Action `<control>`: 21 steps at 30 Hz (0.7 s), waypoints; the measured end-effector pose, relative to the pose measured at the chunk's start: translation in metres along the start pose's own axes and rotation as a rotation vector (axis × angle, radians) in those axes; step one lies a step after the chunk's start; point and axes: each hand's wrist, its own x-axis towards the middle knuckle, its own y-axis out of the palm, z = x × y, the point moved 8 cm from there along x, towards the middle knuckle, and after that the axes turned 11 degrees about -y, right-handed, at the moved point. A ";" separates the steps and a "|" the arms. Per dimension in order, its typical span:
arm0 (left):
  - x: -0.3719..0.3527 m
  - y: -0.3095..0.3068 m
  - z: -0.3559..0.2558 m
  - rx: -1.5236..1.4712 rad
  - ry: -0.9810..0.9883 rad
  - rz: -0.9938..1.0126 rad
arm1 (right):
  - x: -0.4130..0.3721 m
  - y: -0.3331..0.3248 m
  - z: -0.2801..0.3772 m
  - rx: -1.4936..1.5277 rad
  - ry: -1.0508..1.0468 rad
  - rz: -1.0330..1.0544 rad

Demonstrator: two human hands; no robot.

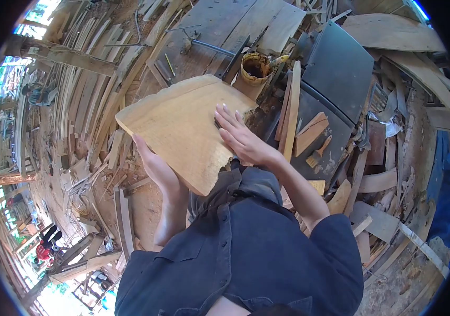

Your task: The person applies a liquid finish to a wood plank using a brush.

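A broad, pale wooden board point(183, 121) with rough, uneven edges is held up in front of my body. My left hand point(154, 166) supports it along its lower left edge, with most of the fingers hidden beneath. My right hand point(242, 139) lies flat on the board's upper face near the right side, its fingers stretched out. The board's lower corner comes close to my dark shirt and trousers.
Beyond the board is a wooden worktable point(220, 23) with a bar clamp point(212, 47). A stained yellow bucket point(256, 68) stands to its right. A paintbrush point(318, 151) and wood offcuts lie on a dark machine surface point(335, 68). Stacked planks point(77, 95) fill the left.
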 end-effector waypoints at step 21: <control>0.001 -0.011 0.000 0.036 0.010 -0.059 | 0.026 0.014 -0.095 -0.228 0.324 0.014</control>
